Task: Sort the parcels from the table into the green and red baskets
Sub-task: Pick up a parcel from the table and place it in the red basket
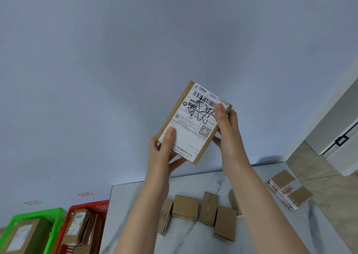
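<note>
A plain indoor room, more home than depot, set up for parcel sorting. A bare pale wall (116,60) fills 12 o'clock, with a white door (337,114), its black handle (342,140) and beige floor tiles (310,162) around 3 o'clock. Cardboard parcels (185,205) lie on a marble-patterned surface (193,182) at 6 o'clock. A courier-labelled parcel (193,122) is held up mid-view. The green basket (34,214) and the red basket (87,205) hold more boxes at 8 o'clock.

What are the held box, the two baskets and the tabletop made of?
The held box: brown matte cardboard under a white paper label. Green basket and red basket: probably plastic, bright moulded lattice walls. Tabletop: white with grey veins, marble or imitation.
</note>
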